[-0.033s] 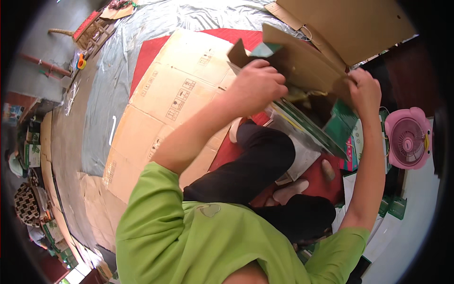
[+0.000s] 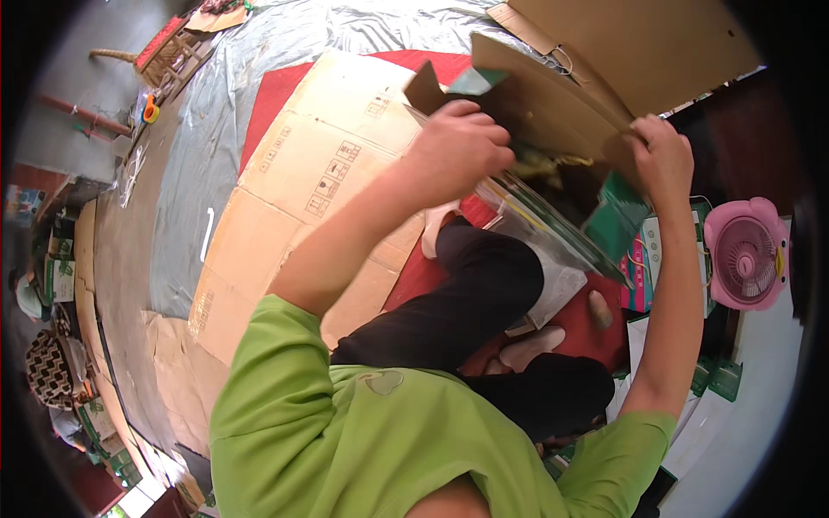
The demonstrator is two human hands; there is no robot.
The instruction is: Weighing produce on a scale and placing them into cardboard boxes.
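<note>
Seemingly the step in hand is working on a brown cardboard box [image 2: 553,104], which the person holds up in front of the chest, above the black-clad crossed legs. The left hand [image 2: 458,147] is curled closed over the box's near flap, knuckles up. The right hand [image 2: 661,155] grips the box's far edge, fingers wrapped around the cardboard. Both hands are closed on the box.

Inside the box, a green panel [image 2: 475,79] shows at the upper left corner, and something yellowish lies in the shadow beneath the flap; what it is cannot be told. Just below the box a stack of clear plastic sleeves [image 2: 540,216] rests against the legs.

To the left of the box a big flattened cardboard sheet [image 2: 319,173] lies on a red mat [image 2: 272,95] over grey floor covering. To the right of the box stand green and white cartons [image 2: 635,250], and beyond them a pink fan [image 2: 747,255]. Above the box another large cardboard panel [image 2: 639,43] leans.

As a judgement, the next move calls for a steady two-handed grip so the flap bends along its crease without tearing.
</note>
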